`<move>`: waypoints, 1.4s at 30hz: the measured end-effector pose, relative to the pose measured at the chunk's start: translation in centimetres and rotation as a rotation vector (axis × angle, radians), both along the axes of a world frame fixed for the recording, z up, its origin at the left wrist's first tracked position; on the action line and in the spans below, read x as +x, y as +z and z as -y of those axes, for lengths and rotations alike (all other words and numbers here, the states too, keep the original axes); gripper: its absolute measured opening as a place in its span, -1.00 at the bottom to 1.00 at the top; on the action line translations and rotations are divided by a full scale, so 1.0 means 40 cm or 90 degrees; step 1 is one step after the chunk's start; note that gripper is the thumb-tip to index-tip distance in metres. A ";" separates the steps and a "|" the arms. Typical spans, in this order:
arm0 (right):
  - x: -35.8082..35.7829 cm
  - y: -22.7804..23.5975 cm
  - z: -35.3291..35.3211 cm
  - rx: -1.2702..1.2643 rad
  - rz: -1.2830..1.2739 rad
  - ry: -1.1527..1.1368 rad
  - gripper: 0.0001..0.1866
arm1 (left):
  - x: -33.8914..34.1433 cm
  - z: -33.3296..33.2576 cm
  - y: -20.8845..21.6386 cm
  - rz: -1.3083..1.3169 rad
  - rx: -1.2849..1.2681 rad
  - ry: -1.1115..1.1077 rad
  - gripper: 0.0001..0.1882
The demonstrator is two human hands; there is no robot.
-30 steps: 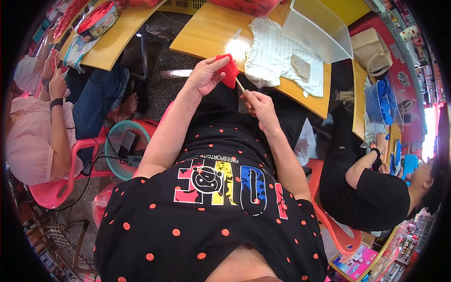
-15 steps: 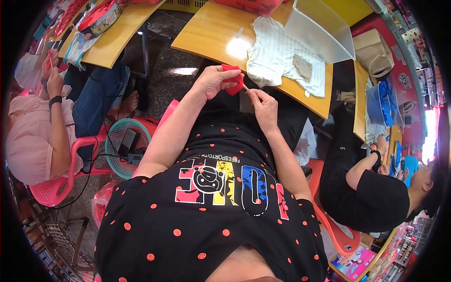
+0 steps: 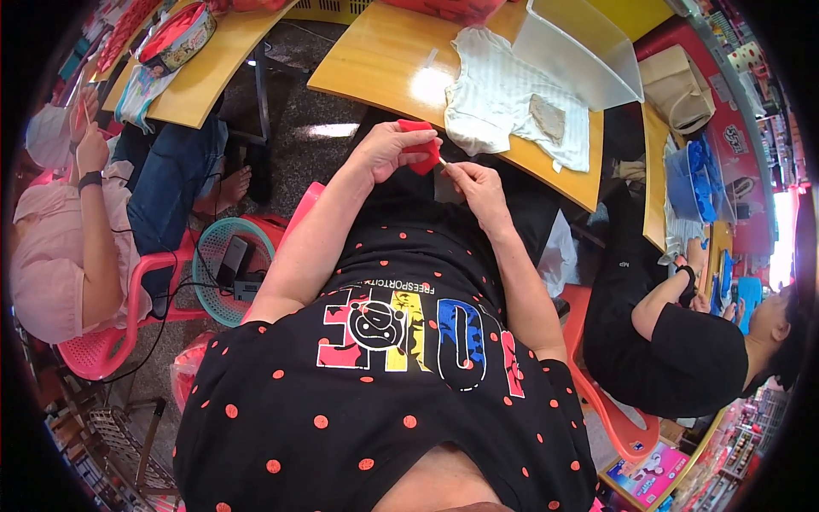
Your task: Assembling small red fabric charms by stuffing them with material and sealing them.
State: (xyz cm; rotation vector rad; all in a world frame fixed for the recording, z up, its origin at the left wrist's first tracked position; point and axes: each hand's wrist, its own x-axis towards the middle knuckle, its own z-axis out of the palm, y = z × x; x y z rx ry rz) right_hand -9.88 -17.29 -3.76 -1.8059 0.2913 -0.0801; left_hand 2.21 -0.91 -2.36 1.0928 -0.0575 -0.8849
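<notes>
Left hand (image 3: pixel 388 152) pinches red piece (image 3: pixel 420 150), soft-looking, between thumb and fingers; right hand (image 3: pixel 479 189) gripping thin stick (image 3: pixel 442 163), far end at red piece, inside or just touching, can't tell. Red piece is held just off near edge of wooden table (image 3: pixel 375 64); white garment (image 3: pixel 495 94) lies on that table. Risks, my guess: pushing stick too hard could poke through or tear it; loose left pinch could let it slip and drop short of table

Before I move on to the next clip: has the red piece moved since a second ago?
Yes: against the wooden table, the red piece has shifted slightly toward the black shirt.
</notes>
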 end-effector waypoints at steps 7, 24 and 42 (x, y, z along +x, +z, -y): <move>0.005 0.012 0.015 0.075 -0.054 -0.002 -0.73 | 0.036 -0.022 0.002 -0.032 -0.113 0.022 -0.75; 0.005 0.013 -0.045 0.495 -0.123 0.012 -0.70 | 0.031 -0.013 0.001 -0.122 -0.242 0.105 -0.71; 0.011 0.019 -0.050 0.446 -0.118 -0.014 -0.71 | 0.018 -0.005 0.012 -0.059 -0.196 0.149 -0.73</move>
